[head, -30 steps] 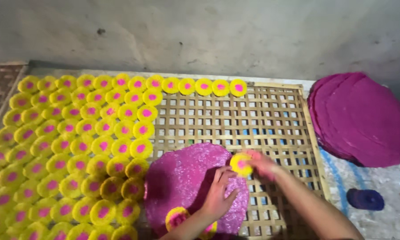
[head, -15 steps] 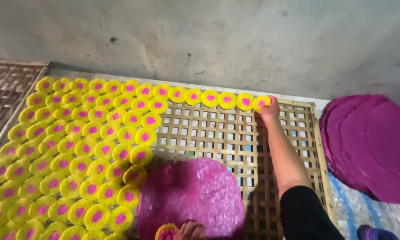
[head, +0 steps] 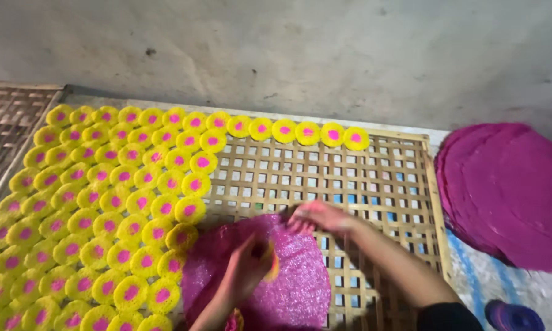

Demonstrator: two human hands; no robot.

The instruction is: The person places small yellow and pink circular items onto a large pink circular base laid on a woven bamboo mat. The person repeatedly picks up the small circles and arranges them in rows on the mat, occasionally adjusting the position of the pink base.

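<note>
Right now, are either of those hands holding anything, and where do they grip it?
The left hand holds a yellow disc by its edge, above the pink mesh sheet. The right hand holds nothing; its fingers rest at the sheet's top edge.

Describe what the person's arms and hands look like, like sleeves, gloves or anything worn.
Both hands are bare, with no gloves; no rings or wristbands can be made out, though the picture is blurred. The left hand and its forearm are uncovered as far as the frame shows. The right hand also leads to a bare forearm, which ends in a dark, black-looking sleeve at the frame's lower edge.
</note>
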